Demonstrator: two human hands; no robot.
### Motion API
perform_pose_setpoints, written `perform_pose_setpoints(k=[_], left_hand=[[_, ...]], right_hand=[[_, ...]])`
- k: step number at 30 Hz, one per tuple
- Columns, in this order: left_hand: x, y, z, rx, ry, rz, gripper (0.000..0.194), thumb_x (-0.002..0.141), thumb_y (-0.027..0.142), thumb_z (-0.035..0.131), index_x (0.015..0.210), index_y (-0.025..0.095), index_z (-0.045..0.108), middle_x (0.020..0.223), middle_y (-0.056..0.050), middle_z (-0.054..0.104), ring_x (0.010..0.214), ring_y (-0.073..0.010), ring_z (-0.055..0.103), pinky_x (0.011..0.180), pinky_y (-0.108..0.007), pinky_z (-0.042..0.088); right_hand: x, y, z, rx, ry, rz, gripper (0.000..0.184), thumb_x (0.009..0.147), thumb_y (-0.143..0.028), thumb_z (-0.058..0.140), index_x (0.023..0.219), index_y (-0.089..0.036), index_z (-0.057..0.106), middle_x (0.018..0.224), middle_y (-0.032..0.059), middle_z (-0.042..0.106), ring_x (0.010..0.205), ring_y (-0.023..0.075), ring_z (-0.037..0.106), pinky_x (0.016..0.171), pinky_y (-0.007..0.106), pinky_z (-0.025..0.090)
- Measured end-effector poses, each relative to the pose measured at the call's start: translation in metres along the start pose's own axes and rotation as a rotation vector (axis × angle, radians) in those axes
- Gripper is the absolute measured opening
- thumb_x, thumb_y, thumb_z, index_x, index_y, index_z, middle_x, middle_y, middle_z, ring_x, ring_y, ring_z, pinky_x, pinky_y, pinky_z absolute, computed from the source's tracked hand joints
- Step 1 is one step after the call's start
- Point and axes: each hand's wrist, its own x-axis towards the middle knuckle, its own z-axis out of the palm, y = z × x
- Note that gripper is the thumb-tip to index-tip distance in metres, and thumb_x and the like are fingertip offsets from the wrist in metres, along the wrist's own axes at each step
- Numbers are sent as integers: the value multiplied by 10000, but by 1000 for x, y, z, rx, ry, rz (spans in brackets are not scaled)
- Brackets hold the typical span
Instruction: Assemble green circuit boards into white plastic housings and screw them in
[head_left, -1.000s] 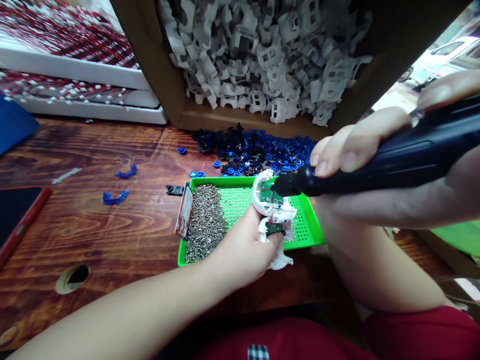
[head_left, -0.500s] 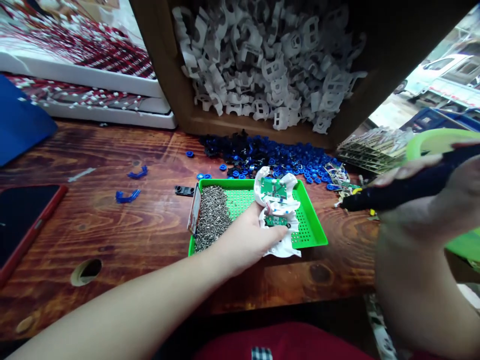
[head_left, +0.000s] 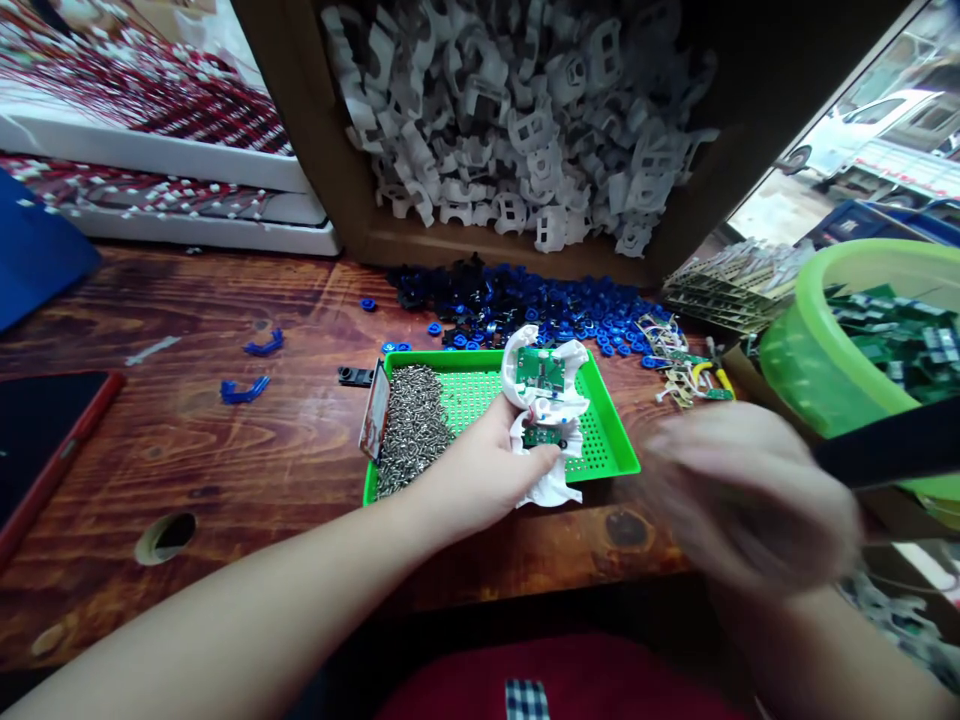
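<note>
My left hand (head_left: 491,460) is closed around a white plastic housing (head_left: 551,490) above the green tray. Two green circuit boards (head_left: 541,372) sit inside the housing, and my thumb presses by the lower one. To the right, my right hand (head_left: 750,490) is smeared by motion over the table's front edge. A thick black electric screwdriver (head_left: 892,445) sticks out from behind that hand toward the right; its tip is hidden. Small metal screws (head_left: 416,430) fill the left part of the green perforated tray (head_left: 619,440).
A carton (head_left: 360,225) of white plastic parts stands behind blue and black pieces (head_left: 525,305). A lime-green tub (head_left: 806,350) holds circuit boards at right. Red-wired bundles (head_left: 202,110), a phone (head_left: 52,440) and blue clips (head_left: 244,390) lie left; a table hole (head_left: 169,538) is nearer.
My right hand has come down and leftward from the tub, and the screwdriver's tip has gone out of sight. My left hand keeps the housing over the tray. The view has shifted slightly.
</note>
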Motion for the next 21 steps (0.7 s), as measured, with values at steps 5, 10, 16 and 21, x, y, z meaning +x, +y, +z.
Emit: perform_pose_setpoints(k=[5,10,16,21], left_hand=[[-2,1,0,113,-12,76,511,788,220,561,1266,160,393,1121,-88,596,967,-209,568,797,-324,460],[-3,5,-1,162,-27,87,514,792,240,551,1273,152,395,1041,-79,603,924,-208,563,760,-317,464],[-1,3,-1,154,-27,91,587,780,196,548,1332,172,350,1102,-84,589,909,-196,564,775,-327,460],[-1,5,0,147,-30,74,542,792,178,535,1306,179,364,1083,-73,603,928,-195,573,757,-296,466]], right_hand=[[36,-9,32,2,-250,44,223,823,-300,594,1033,-228,571,964,32,598,906,145,553,820,318,445],[47,-7,35,127,-397,83,89,854,-276,552,856,-189,573,864,18,576,834,111,534,759,259,428],[38,-2,38,187,-354,157,254,817,-315,609,1040,-213,543,978,26,569,899,123,531,795,258,439],[36,-3,41,257,-348,150,74,857,-238,549,916,-193,554,889,1,580,843,86,539,769,220,438]])
